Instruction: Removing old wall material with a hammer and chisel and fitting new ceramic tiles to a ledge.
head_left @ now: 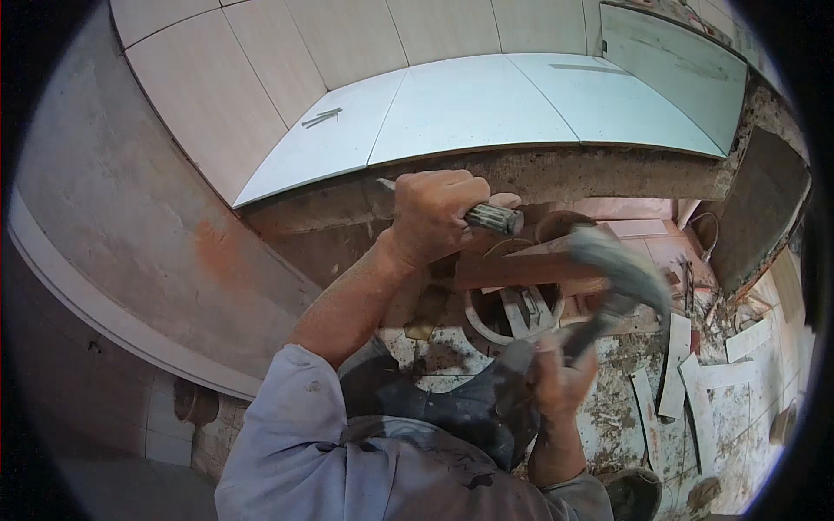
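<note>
My left hand (pixel 434 213) is closed round a chisel (pixel 495 219). The chisel's ridged butt end sticks out to the right of the fist and its thin point out to the left, close to the rough edge under the white tiled ledge (pixel 460 100). Lower and to the right, my right hand (pixel 560 378) grips a hammer (pixel 617 286) by its dark handle. Motion blurs the hammer, and its head is raised to the right of the chisel's butt, apart from it.
A few thin sticks (pixel 321 118) lie on the ledge's left part. Below my hands stand a reddish-brown block (pixel 530 271) and a round bucket (pixel 476 323) with tools inside. Tile offcuts (pixel 675 369) and debris litter the floor at right. A grey wall (pixel 148 174) rises at left.
</note>
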